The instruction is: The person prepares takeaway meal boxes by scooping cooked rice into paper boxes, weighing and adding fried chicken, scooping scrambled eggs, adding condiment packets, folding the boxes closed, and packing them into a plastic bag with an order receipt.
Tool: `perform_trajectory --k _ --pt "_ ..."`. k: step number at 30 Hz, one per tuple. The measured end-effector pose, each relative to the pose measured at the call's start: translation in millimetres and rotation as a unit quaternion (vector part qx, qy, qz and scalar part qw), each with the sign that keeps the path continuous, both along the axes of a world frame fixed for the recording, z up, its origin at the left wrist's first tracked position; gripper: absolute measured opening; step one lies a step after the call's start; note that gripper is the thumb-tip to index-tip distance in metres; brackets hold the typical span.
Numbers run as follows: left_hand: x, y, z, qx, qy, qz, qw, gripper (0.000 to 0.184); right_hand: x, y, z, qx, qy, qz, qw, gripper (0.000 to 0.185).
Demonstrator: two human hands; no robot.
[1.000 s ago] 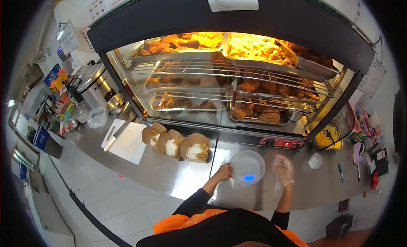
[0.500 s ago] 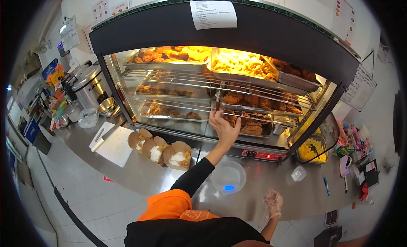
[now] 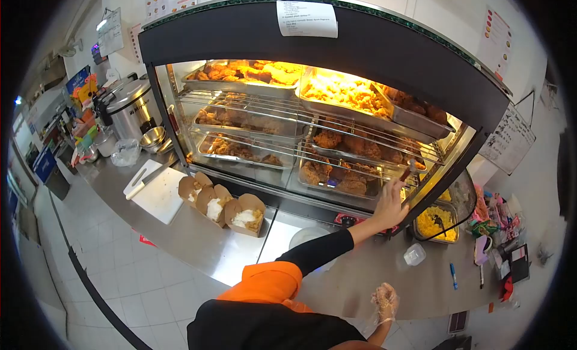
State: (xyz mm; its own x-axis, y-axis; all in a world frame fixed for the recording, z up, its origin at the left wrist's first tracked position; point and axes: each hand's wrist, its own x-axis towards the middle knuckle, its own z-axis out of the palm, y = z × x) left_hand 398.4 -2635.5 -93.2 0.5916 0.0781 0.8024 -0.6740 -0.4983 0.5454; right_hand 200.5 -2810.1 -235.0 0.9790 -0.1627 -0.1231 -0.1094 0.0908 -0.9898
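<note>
Since the earlier frame, the left hand (image 3: pixel 390 207) and handle (image 3: pixel 408 172) shift right, toward the warmer's (image 3: pixel 360 55) right end. Tilted near upright, the handle stands just ahead of the nearer, part-curled left hand, grip unclear; the gloved right hand (image 3: pixel 385 300) curls loosely, contents unclear. One handle, three boxes (image 3: pixel 247 204), one knife (image 3: pixel 146 181).

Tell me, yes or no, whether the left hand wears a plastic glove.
No, the left hand is bare, while a clear glove covers the right hand.
</note>
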Motion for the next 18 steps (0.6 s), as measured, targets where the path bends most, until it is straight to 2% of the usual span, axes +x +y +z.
perform_trajectory --k 5,8,11,15,16,18 --pt "-3 -22 6 0.019 0.060 -0.040 0.997 0.078 2 -9 8 0.053 0.027 0.026 0.998 0.031" --pt "-5 -22 10 0.046 0.090 -0.080 0.992 0.084 9 -2 20 0.037 0.020 0.052 0.998 0.031" --pt "0 -24 7 0.107 0.087 -0.100 0.985 0.090 24 10 40 -0.032 -0.014 0.065 0.997 0.033" --pt "4 -29 7 0.158 0.140 -0.181 0.961 0.098 42 34 77 -0.002 -0.043 0.042 0.998 0.038" --pt "2 -25 11 0.171 0.117 -0.200 0.958 0.099 48 38 82 0.015 -0.059 0.051 0.997 0.040" --pt "16 -11 10 0.141 0.090 -0.352 0.921 0.102 57 57 87 0.050 -0.086 0.027 0.995 0.045"
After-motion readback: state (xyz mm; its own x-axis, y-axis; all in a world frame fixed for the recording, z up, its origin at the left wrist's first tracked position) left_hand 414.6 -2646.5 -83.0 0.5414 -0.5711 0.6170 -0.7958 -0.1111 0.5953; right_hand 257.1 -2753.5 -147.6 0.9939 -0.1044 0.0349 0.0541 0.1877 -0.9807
